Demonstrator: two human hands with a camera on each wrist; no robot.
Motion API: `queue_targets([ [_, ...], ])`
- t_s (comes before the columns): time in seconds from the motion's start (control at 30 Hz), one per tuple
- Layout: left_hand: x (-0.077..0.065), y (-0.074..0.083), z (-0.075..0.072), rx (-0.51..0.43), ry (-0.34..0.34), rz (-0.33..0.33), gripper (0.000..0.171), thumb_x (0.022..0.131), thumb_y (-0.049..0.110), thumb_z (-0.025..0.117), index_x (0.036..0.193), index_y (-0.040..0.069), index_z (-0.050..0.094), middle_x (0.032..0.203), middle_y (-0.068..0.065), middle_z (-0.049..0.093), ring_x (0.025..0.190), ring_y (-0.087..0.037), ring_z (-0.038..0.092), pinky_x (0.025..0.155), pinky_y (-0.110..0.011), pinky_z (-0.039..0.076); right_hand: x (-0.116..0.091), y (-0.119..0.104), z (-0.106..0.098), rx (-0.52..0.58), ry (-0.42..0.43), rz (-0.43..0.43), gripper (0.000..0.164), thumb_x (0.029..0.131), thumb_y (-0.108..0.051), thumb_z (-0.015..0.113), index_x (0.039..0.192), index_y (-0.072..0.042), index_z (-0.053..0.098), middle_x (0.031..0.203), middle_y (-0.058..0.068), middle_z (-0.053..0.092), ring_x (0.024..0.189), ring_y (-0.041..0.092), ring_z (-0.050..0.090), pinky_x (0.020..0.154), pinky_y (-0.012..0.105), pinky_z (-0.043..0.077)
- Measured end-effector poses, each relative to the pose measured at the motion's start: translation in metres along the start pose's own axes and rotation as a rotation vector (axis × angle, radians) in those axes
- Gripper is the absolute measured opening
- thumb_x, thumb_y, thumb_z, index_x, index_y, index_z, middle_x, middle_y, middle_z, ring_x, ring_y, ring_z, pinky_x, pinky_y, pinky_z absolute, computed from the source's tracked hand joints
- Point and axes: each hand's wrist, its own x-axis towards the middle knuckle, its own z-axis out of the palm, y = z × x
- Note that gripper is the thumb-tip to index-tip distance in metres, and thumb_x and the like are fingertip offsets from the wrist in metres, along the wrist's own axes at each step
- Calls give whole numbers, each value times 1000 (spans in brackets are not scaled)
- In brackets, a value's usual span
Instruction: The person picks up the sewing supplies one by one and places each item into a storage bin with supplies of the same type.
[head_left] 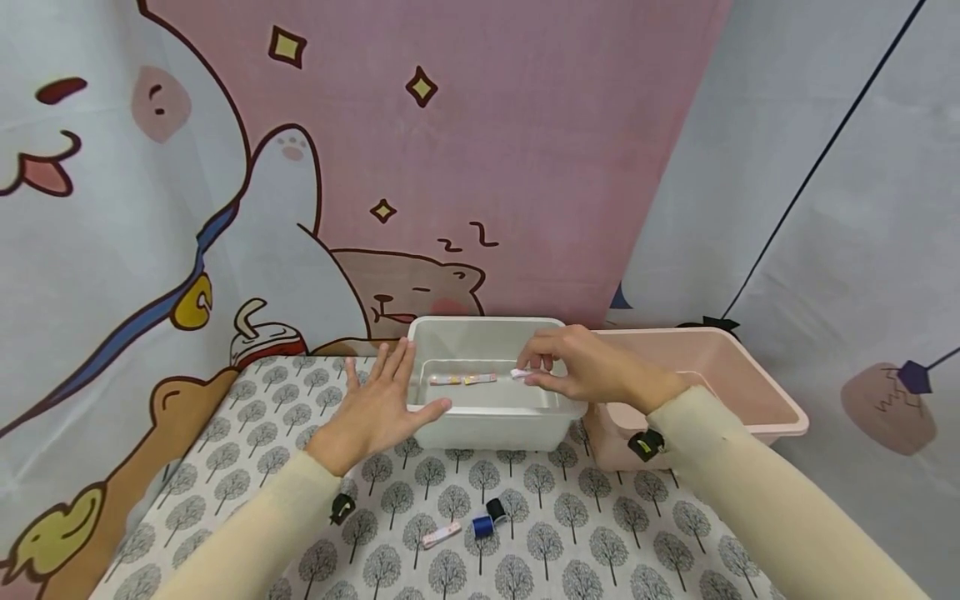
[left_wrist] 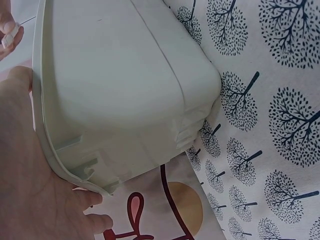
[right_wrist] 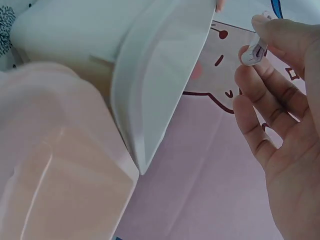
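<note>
My right hand (head_left: 573, 362) pinches a small white folded strip (right_wrist: 256, 50) between thumb and fingertips, above the right part of the white bin (head_left: 487, 429). In the right wrist view, dark marks show on the strip's folded end. Two patterned strips (head_left: 462, 380) in pink and yellow lie end to end inside the bin. My left hand (head_left: 371, 417) rests against the bin's left rim with its fingers spread; the left wrist view shows the palm and thumb along that rim (left_wrist: 44, 125).
Right of the white bin stands a pink bin (head_left: 780, 408), close against it. On the tree-print cloth (head_left: 397, 500) in front lie a pale pink strip (head_left: 442, 535), a blue thread spool (head_left: 483, 527) and a black spool (head_left: 496, 510). A printed curtain (head_left: 525, 167) hangs behind.
</note>
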Motion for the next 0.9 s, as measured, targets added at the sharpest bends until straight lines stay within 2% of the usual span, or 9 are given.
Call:
queue_targets([
  [0.27, 1, 0, 0, 2, 4, 2, 131, 100, 103, 37, 189, 14, 1, 197, -2, -6, 185, -37, -3, 139, -82, -18, 15, 9, -8, -66, 32, 41, 14, 104, -17, 90, 117, -21, 88, 103, -10, 80, 92, 7, 72, 78, 29, 64],
  [0.6, 1, -1, 1, 1, -6, -1, 130, 100, 104, 36, 188, 17, -3, 197, -2, -6, 185, -37, -4, 139, -82, -19, 36, 21, -13, -65, 12, 66, 14, 105, -18, 89, 119, -20, 88, 109, -6, 83, 96, 11, 73, 85, 34, 66],
  [0.9, 2, 0, 0, -1, 1, 1, 130, 100, 103, 37, 189, 14, 1, 198, -2, -5, 185, -39, -1, 139, -83, -18, 54, 37, -12, -78, 29, 106, 13, 104, -18, 90, 118, -18, 87, 105, -2, 83, 97, 15, 76, 86, 37, 67],
])
